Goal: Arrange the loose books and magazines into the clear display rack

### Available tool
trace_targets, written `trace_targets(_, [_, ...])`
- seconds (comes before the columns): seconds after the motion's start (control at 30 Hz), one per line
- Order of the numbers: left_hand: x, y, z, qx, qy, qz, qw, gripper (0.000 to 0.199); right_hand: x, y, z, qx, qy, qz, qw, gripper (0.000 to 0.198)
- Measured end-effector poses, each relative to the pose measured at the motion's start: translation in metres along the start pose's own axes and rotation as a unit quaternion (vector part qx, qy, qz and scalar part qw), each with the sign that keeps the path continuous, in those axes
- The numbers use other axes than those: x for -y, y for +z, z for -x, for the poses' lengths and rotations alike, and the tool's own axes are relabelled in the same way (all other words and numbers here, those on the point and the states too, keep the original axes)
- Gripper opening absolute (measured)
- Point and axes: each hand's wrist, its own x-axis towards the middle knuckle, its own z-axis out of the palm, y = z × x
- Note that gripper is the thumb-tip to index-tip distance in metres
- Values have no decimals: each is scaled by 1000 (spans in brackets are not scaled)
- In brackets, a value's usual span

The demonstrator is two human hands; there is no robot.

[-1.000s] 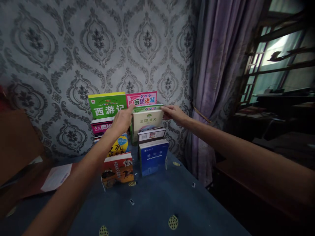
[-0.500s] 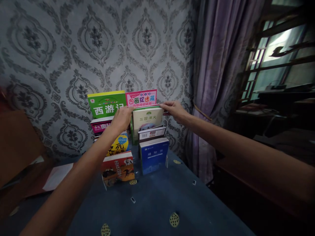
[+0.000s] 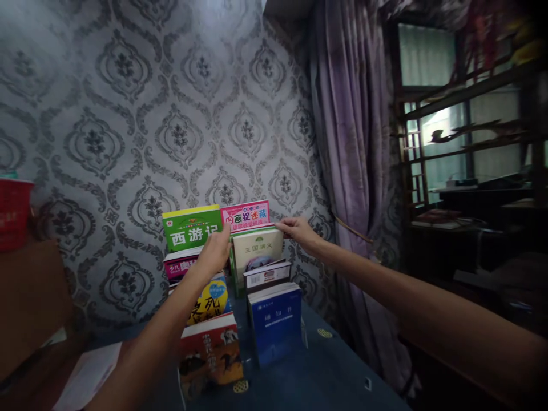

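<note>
The cream book (image 3: 257,251) stood upright in the right row of books on the desk (image 3: 325,371), just in front of the pink book (image 3: 246,213) and behind a white book (image 3: 268,275) and a blue book (image 3: 276,322). The left hand (image 3: 218,251) gripped its upper left corner, fingers closed on it. The right hand (image 3: 299,231) held the upper right corner, fingers pinched on the top edge. In the left row stood a green book (image 3: 190,228), a yellow book (image 3: 209,299) and a red book (image 3: 212,354). A purple curtain (image 3: 346,142) hung to the right
</note>
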Motion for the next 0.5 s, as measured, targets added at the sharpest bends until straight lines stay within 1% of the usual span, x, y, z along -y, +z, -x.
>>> trace_targets(0.13, [-2, -1, 2, 8, -2, -3, 1000, 38, 0, 0, 0, -9, 11, 7, 1000, 35])
trace_targets(0.23, [0, 3, 4, -21, 0, 33, 999, 44, -1, 0, -2, -34, 9, 17, 999, 28])
trace_targets(0.3, [3, 5, 3, -44, -9, 56, 997, 45, -2, 1, -2, -61, 1, 22, 998, 25])
trace_targets(0.33, [4, 5, 2, -47, -17, 64, 997, 42, -3, 1, -2, -71, -2, 24, 997, 26])
trace_targets(0.4, [5, 3, -1, -29, -34, 73, 996, 31, -4, 2, -2, -74, 0, 22, 997, 27])
trace_targets(0.5, [6, -1, -5, 11, -43, 76, 996, 17, -4, 4, 0, -50, 13, 11, 999, 23])
